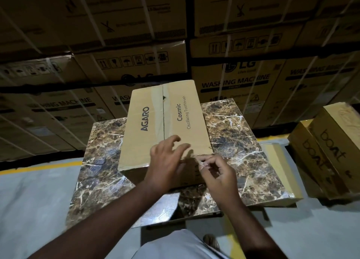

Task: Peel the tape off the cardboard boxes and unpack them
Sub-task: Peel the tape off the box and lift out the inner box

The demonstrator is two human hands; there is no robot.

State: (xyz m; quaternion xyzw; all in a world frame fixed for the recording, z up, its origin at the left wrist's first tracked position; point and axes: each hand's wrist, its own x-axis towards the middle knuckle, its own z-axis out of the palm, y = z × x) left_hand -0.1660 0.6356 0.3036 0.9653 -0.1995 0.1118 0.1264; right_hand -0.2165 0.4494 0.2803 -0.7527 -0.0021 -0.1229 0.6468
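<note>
AGARO box [155,122] sat taped on marbled table [243,142]; left hand [165,161] rested spread on lid | right hand [218,171] pinched tape end [201,161] at near edge

Bare forearms, no sleeves in view; pale, perhaps grey-white garment [175,247] below

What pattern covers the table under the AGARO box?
Brown marble with white veins on the table, head view.
</note>
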